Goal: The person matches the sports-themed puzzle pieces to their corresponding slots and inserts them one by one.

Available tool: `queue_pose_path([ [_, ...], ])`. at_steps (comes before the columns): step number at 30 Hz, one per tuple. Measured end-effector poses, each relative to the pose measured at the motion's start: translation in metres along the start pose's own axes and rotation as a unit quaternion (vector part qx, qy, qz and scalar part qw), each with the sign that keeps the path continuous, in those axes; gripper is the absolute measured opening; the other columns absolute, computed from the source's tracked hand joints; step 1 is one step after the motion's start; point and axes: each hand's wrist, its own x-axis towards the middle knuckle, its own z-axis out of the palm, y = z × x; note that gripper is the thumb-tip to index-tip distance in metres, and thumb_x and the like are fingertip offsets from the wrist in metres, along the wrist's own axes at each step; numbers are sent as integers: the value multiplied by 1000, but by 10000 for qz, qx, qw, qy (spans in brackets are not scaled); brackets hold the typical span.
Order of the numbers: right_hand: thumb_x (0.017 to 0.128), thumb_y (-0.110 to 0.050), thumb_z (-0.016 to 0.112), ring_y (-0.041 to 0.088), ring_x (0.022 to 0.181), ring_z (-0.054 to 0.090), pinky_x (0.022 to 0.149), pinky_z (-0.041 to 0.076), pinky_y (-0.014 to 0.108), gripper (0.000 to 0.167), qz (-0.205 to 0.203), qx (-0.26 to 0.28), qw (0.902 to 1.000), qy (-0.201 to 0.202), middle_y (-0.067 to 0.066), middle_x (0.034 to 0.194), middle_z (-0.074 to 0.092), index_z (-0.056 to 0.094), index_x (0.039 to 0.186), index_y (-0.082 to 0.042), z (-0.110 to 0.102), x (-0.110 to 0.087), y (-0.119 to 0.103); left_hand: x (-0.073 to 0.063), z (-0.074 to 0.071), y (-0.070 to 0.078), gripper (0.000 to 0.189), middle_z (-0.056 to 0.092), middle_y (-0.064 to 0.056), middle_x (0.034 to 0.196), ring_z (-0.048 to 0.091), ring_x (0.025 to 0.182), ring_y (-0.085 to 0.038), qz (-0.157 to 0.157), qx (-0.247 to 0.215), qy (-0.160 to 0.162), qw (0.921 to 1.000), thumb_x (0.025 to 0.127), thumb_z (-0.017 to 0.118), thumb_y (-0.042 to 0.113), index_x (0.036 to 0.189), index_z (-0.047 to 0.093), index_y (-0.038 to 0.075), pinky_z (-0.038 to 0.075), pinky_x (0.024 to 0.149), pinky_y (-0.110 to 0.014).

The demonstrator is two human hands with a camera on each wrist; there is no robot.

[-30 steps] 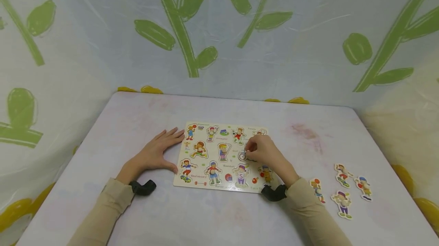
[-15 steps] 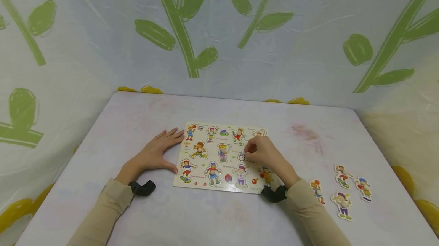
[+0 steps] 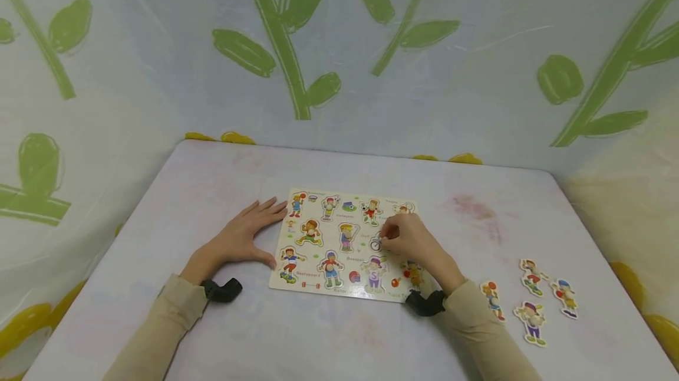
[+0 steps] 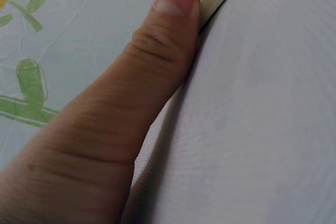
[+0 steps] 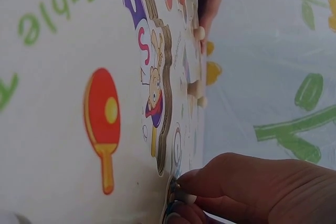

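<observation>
A wooden knob puzzle board [image 3: 329, 233] with sports figures lies mid-table. My left hand [image 3: 245, 235] is spread flat at its left side, fingertips and thumb by the edge; in the left wrist view the thumb [image 4: 157, 51] touches the board's edge. Over the board's right part, my right hand [image 3: 412, 239] pinches a puzzle piece's small wooden knob [image 5: 185, 196] between thumb and fingers. Most of that piece is hidden by the hand; a bicycle wheel picture [image 3: 376, 243] shows beside the fingertips. The baseball player recess [image 3: 374, 275] holds no piece.
Several loose puzzle pieces lie to the right: a basketball player [image 3: 493, 300], a baseball player [image 3: 531, 322], a boy in a red-and-white outfit [image 3: 532, 278] and a blue-capped figure [image 3: 566, 298]. A flower-printed cloth wall [image 3: 467, 74] stands behind the table.
The head view has shifted slightly. Both hands stay where they were against the board, the right one still pinching the piece.
</observation>
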Motion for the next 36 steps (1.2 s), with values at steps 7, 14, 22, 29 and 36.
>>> queue_pose_path([
  [7,81,-5,75,15,68,54,61,49,28,7,145,-28,9999,-48,0,76,61,70,78,-8,1,3,0,1,0,-2,121,31,-6,161,18,150,-33,-7,73,-38,10000,60,75,76,153,39,8,11,122,-53],
  [14,82,-7,76,14,69,54,63,49,28,7,-24,-121,9999,-49,-1,77,61,70,78,-10,-2,0,-2,1,0,-1,121,31,-7,161,18,150,-33,-32,59,-41,10000,60,75,77,153,38,9,10,121,-54],
  [22,87,-13,75,15,70,54,62,48,29,7,-165,-336,9993,60,0,79,62,71,86,-8,-19,-12,-4,2,1,-2,121,30,-5,161,17,150,-32,-43,79,-61,9999,60,73,79,154,38,10,10,122,-53],
  [29,89,-14,73,14,71,55,60,47,29,6,-338,-582,9975,232,0,83,65,71,88,-8,-36,-25,-5,2,2,-4,121,31,-5,161,17,150,-31,-25,117,-62,9999,60,73,79,153,39,10,11,122,-52],
  [36,88,-15,73,14,73,55,58,47,28,6,-246,-747,9961,390,-3,80,64,72,90,-8,-54,-41,-3,2,2,-3,121,31,-5,161,17,150,-31,-10,91,-35,10000,60,75,77,153,39,9,11,121,-53],
])
